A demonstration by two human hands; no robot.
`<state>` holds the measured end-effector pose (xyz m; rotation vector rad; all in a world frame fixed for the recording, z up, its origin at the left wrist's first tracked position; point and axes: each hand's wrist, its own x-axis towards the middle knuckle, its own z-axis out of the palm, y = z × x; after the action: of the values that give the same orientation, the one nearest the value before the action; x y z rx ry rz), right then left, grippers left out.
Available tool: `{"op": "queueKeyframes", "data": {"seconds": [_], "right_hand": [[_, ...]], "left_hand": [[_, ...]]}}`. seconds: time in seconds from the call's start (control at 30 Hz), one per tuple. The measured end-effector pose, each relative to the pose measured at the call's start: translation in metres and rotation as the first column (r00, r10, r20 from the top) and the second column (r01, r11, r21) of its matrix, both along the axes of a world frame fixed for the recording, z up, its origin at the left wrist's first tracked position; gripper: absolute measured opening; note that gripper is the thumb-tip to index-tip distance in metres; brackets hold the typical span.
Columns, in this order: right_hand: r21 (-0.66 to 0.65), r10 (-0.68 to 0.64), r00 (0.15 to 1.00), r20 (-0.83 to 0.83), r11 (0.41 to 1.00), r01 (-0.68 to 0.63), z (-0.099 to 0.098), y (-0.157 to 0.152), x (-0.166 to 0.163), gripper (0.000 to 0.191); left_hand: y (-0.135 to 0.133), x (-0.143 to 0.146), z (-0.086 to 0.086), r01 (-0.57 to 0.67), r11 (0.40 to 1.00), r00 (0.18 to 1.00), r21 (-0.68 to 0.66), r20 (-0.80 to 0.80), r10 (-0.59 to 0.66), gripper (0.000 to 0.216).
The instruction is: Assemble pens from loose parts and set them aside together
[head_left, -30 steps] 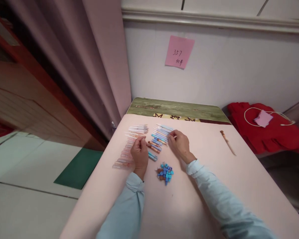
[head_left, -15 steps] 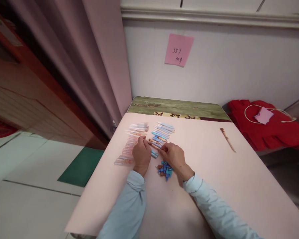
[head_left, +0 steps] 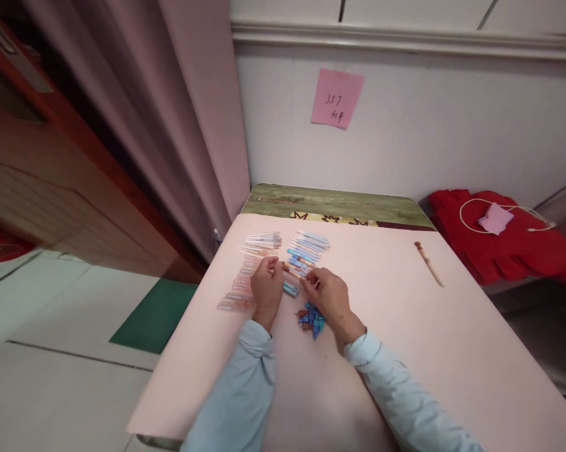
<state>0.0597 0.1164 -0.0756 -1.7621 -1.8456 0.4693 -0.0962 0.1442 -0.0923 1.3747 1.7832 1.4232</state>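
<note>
Both hands rest close together on a pale pink table (head_left: 405, 351). My left hand (head_left: 267, 289) is closed, its fingertips pinching a thin pen part I cannot name. My right hand (head_left: 328, 295) is also closed, fingertips pinched toward the left hand; what they hold is too small to make out. Beyond the hands lies a row of blue and orange pens (head_left: 305, 254). Clear pink pen barrels (head_left: 239, 290) lie in a row to the left, with white refills (head_left: 262, 240) above them. A small heap of blue and brown caps (head_left: 311, 318) sits under my right wrist.
A wooden stick (head_left: 428, 264) lies alone at the table's right. A green patterned surface (head_left: 334, 204) adjoins the far edge by the wall, which carries a pink note (head_left: 337, 98). Red cloth with a white cord (head_left: 504, 235) lies right. Curtain (head_left: 188, 125) hangs left.
My right hand came back from the far end of the blue pens toward me and to the left, meeting my left hand. The left hand stayed about where it was.
</note>
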Motion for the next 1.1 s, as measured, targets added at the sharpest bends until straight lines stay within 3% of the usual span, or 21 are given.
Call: {"op": "queueKeyframes", "data": {"seconds": [0.1,0.17,0.37,0.5,0.8,1.1], "right_hand": [[0.009,-0.042,0.967,-0.250,0.999,0.046,-0.007,-0.004,0.007,0.021],[-0.003,-0.071,0.902,-0.426,0.997,0.077,-0.013,-0.007,0.009,0.024],[-0.055,-0.062,0.536,-0.842,0.998,0.029,-0.011,-0.017,0.015,0.026],[-0.071,-0.065,0.431,-0.900,0.997,0.001,-0.006,-0.026,0.030,0.026],[-0.124,-0.120,0.325,-0.938,0.992,0.009,-0.015,-0.030,0.048,0.023],[-0.167,-0.166,0.212,-0.963,0.986,0.016,-0.017,-0.024,0.054,0.023]], "left_hand": [[0.003,-0.001,0.000,0.155,0.988,0.947,-0.007,0.285,-0.146,0.026],[0.003,-0.001,0.003,0.256,0.967,0.884,-0.008,0.406,-0.231,0.034],[-0.007,0.006,0.025,0.406,0.909,0.748,0.094,0.537,-0.390,0.039],[-0.018,0.016,0.032,0.515,0.855,0.726,0.054,0.503,-0.469,0.029],[-0.027,0.025,0.014,0.635,0.763,0.731,-0.123,0.416,-0.541,0.018],[-0.026,0.020,0.012,0.610,0.770,0.791,-0.186,0.201,-0.578,0.010]]}}
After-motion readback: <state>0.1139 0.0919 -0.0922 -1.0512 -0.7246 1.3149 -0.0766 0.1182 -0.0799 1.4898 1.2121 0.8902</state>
